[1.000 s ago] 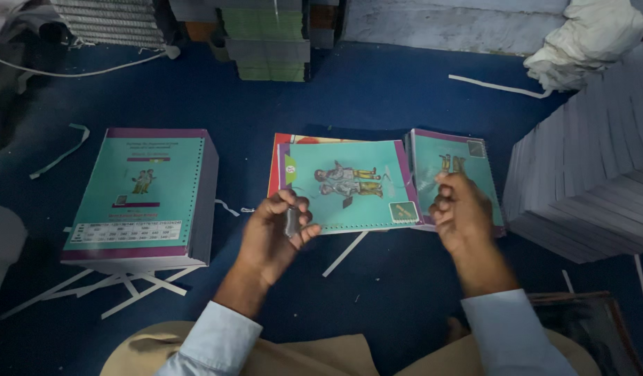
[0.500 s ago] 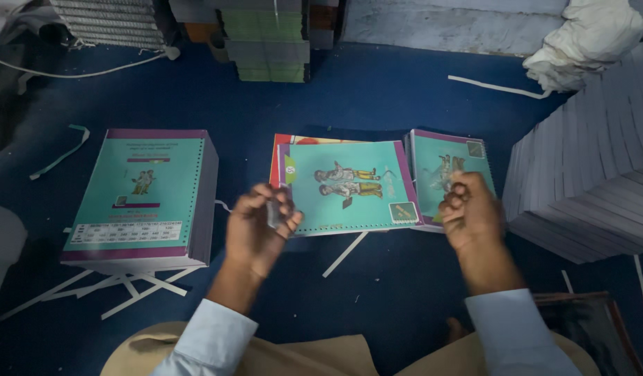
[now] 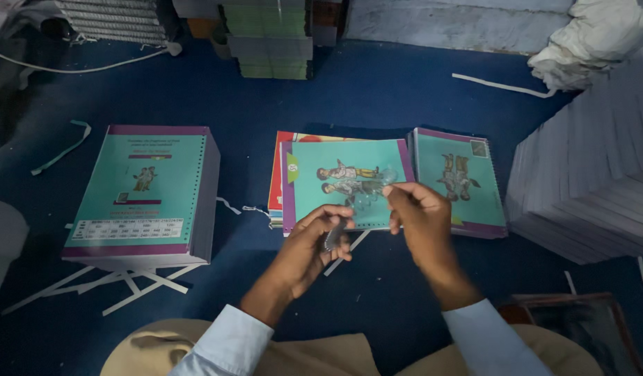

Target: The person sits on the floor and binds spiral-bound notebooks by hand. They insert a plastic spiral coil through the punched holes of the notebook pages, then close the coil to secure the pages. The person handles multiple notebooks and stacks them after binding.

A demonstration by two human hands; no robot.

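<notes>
Hard to make out: a thin, clear spiral strip, blurred, stretched between both hands above the teal booklet on the blue floor. Left hand curled, pinching its lower end; right hand closed, pinching the upper end. Further left, a tall teal-and-purple stack; at right, a second booklet and grey sheet piles, cut off

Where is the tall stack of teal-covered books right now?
In the head view, the tall stack stands on the blue floor at left, beyond the left hand.
</notes>
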